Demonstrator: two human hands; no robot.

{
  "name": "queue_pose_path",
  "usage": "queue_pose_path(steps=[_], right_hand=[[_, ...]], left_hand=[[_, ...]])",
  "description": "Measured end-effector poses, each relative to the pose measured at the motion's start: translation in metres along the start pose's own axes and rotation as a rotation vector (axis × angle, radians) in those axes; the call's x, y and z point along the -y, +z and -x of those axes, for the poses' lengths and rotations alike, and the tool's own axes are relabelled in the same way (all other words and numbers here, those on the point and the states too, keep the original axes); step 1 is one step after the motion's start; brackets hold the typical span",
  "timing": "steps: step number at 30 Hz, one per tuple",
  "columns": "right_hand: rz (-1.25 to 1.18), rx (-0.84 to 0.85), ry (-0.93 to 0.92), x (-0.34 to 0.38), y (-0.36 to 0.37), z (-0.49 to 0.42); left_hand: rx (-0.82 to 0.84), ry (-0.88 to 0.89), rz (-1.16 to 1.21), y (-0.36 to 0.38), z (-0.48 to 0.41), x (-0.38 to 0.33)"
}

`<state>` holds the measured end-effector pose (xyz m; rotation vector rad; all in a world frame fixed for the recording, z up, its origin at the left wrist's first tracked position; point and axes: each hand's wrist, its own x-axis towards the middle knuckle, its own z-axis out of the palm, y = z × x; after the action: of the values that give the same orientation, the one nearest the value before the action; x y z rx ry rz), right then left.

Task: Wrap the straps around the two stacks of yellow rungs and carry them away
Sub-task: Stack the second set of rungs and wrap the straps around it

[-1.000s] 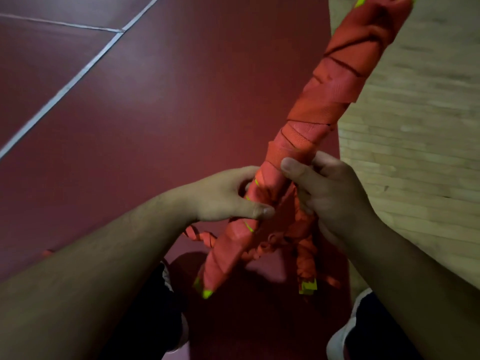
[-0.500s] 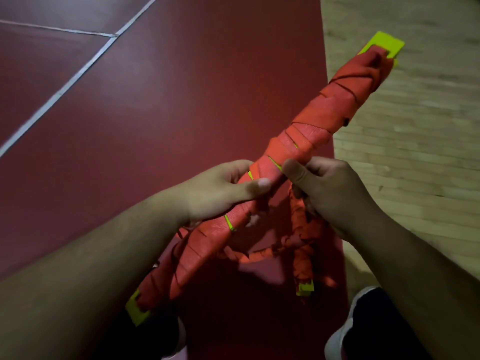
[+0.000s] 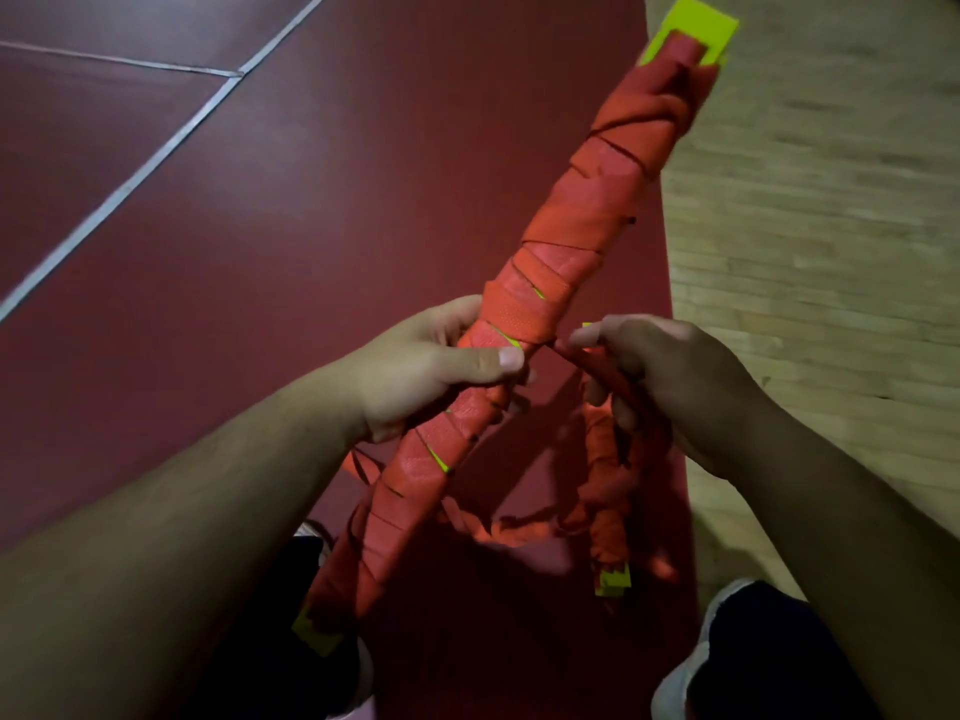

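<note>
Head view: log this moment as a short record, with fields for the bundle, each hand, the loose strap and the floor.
bundle: wrapped stack of yellow rungs, orange strap wound along it, yellow end bare at far tip
left hand: grips the wrapped stack mid-length
right hand: grips the loose strap beside the stack
loose strap: runs from stack to right hand, rest hangs looped below
floor: red court left, wood boards right

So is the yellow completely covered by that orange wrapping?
No, at the far tip of the stack a bare yellow end pokes out beyond the orange strap.
</note>
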<state>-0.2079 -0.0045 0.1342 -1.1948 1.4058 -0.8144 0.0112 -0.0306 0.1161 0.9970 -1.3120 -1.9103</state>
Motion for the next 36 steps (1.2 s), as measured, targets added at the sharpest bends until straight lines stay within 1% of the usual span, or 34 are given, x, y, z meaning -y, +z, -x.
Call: queue_pose_path(steps=[2,4,5,8,9,12,15,16,18,19,20,21,22,23,24,25,26,27,28,29,31,32,34,35,36], right_hand=[[0.164,0.021,-0.031,-0.002,-0.006,0.001],[0.426,0.031,-0.098,-0.008,-0.009,0.002],[0.506,0.002,-0.131,-0.01,-0.01,0.001],[0.511,-0.102,-0.188,-0.012,-0.01,-0.001],[0.5,-0.106,-0.186,-0.012,-0.011,-0.002],[0.486,-0.045,-0.166,-0.011,-0.01,-0.001],[0.507,-0.091,-0.118,-0.013,-0.012,-0.003],[0.56,-0.107,-0.073,-0.014,-0.016,-0.004],[0.754,-0.13,0.007,-0.018,-0.022,-0.007],[0.834,-0.145,0.03,-0.02,-0.024,-0.008],[0.85,-0.161,0.02,-0.021,-0.022,-0.007],[0.82,-0.173,-0.008,-0.024,-0.018,-0.008],[0.731,-0.169,-0.042,-0.025,-0.011,-0.007],[0.559,-0.137,-0.045,-0.026,-0.001,-0.006],[0.314,-0.076,-0.015,-0.026,0.01,-0.003],[0.043,-0.011,0.032,-0.026,0.02,-0.001],[-0.175,0.037,0.094,-0.028,0.029,0.001],[-0.303,0.07,0.135,-0.032,0.035,0.002],[-0.294,0.089,0.14,-0.036,0.036,0.003],[-0.232,0.101,0.123,-0.04,0.037,0.004],[-0.034,0.138,0.089,-0.047,0.034,0.004],[0.122,0.153,0.065,-0.046,0.032,0.002],[0.553,0.179,-0.02,-0.042,0.028,-0.002],[0.728,0.217,-0.045,-0.038,0.026,-0.005],[0.817,0.275,-0.028,-0.032,0.022,-0.007]], left_hand=[[-0.012,0.004,0.039,-0.002,0.0,-0.003],[-0.077,0.008,0.077,-0.006,0.0,-0.008],[-0.112,0.013,0.092,-0.008,0.0,-0.011],[-0.193,0.026,0.107,-0.013,0.0,-0.013],[-0.214,0.027,0.114,-0.014,0.0,-0.012],[-0.245,0.025,0.151,-0.016,-0.001,-0.01],[-0.255,0.039,0.146,-0.019,0.0,-0.011],[-0.262,0.057,0.142,-0.02,0.0,-0.012],[-0.287,0.099,0.145,-0.02,-0.001,-0.014],[-0.302,0.114,0.151,-0.019,-0.001,-0.015],[-0.315,0.123,0.157,-0.016,-0.001,-0.016],[-0.324,0.122,0.159,-0.014,-0.003,-0.015],[-0.33,0.117,0.156,-0.011,-0.004,-0.014],[-0.337,0.111,0.146,-0.008,-0.005,-0.011],[-0.349,0.106,0.133,-0.005,-0.007,-0.009],[-0.366,0.105,0.12,-0.004,-0.009,-0.007],[-0.384,0.108,0.11,-0.004,-0.011,-0.007],[-0.403,0.115,0.108,-0.005,-0.012,-0.009],[-0.419,0.126,0.116,-0.005,-0.013,-0.013],[-0.432,0.139,0.121,-0.007,-0.013,-0.016],[-0.449,0.159,0.127,-0.01,-0.014,-0.023],[-0.451,0.166,0.133,-0.01,-0.013,-0.026],[-0.439,0.166,0.142,-0.009,-0.011,-0.031],[-0.429,0.163,0.147,-0.008,-0.01,-0.031],[-0.417,0.16,0.154,-0.005,-0.008,-0.033]])
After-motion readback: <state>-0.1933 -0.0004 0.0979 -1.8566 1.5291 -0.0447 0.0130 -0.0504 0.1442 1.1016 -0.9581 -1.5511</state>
